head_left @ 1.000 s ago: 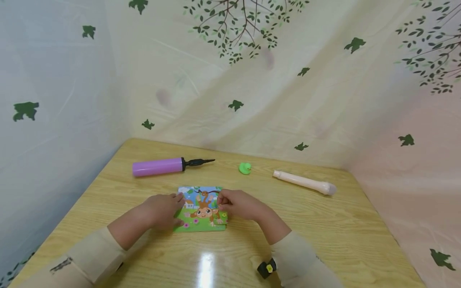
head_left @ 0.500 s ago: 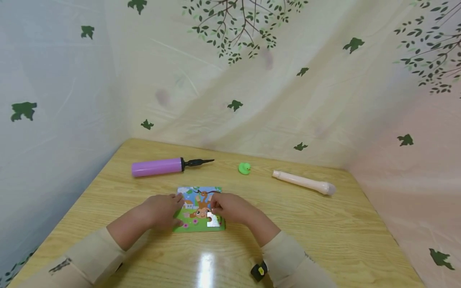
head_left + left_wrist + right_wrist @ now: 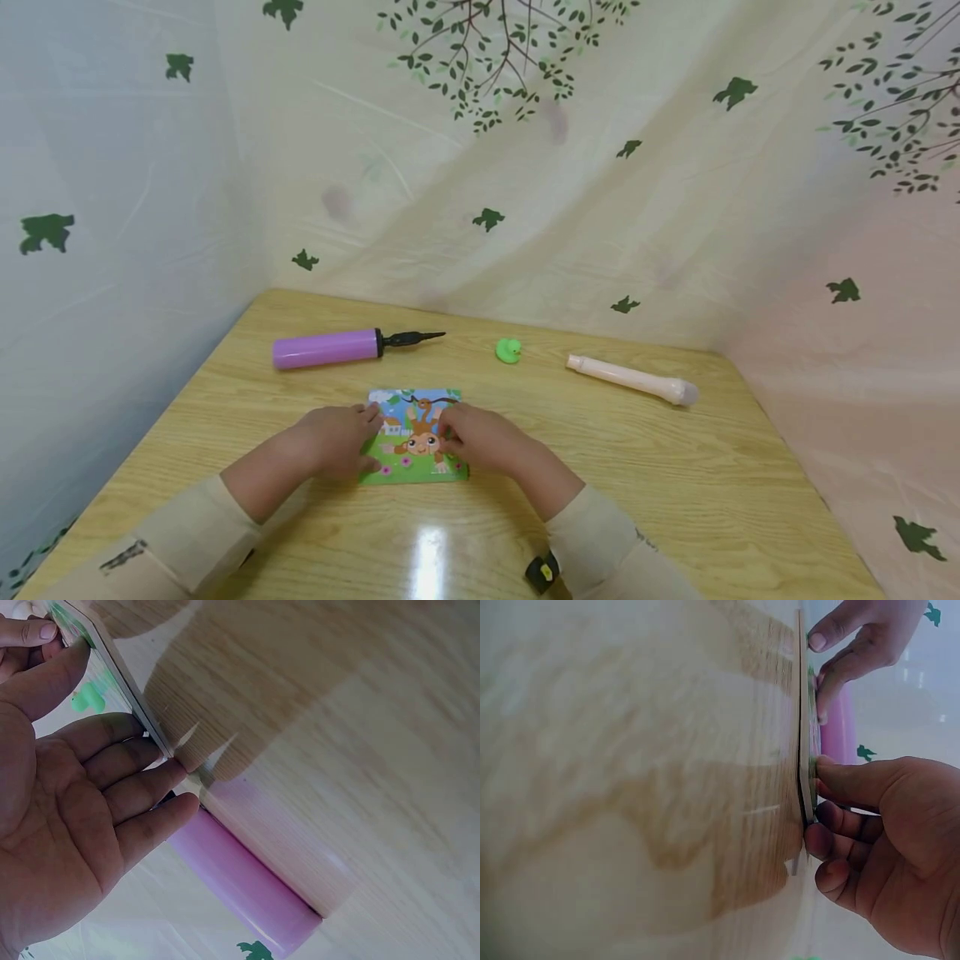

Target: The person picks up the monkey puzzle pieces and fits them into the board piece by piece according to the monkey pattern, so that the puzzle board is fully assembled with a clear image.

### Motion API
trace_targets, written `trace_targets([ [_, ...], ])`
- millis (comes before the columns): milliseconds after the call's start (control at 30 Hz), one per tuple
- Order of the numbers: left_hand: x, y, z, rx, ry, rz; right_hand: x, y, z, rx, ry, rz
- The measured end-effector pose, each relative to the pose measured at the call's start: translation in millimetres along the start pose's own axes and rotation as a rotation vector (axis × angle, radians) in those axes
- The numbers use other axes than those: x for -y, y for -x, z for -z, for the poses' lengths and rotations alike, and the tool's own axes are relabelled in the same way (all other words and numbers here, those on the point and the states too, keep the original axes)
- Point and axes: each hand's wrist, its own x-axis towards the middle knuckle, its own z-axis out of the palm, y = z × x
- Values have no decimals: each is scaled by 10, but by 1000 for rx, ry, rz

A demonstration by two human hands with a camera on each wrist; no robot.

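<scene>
A jigsaw puzzle [image 3: 408, 471] with a monkey picture lies flat on the wooden table. Along its left edge rests my left hand [image 3: 337, 440], fingertips on the top part and thumb lower down. In the left wrist view the left hand's fingers [image 3: 142, 787] are fairly straight against the puzzle's edge. At the puzzle's right side, my right hand [image 3: 483, 437] has its fingers curled and pinches a puzzle piece, mostly hidden beneath them. The right wrist view shows the right thumb [image 3: 847, 780] on the puzzle's face, with curled fingers by the edge.
Behind the puzzle lie a purple balloon pump [image 3: 326, 350] with a black nozzle, a small green rubber duck [image 3: 508, 351] and a pale toy microphone [image 3: 633, 379]. A black band [image 3: 542, 572] with a yellow spot shows by the right sleeve. Printed cloth walls stand around the table.
My right hand has shifted slightly left over the puzzle. A piece that shone white half a second ago now shows its picture again. My left hand stays put.
</scene>
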Motion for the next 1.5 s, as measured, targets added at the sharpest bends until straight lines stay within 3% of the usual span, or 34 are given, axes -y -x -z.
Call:
trace_targets([
  [600, 6, -5, -9, 2, 9, 2, 52, -9, -35, -10, 132, 45],
  [967, 15, -8, -11, 2, 14, -8, 74, 104, -5, 83, 147, 31],
  [1500, -65, -15, 4, -1, -37, -27, 60, 223, 48, 97, 138, -14],
])
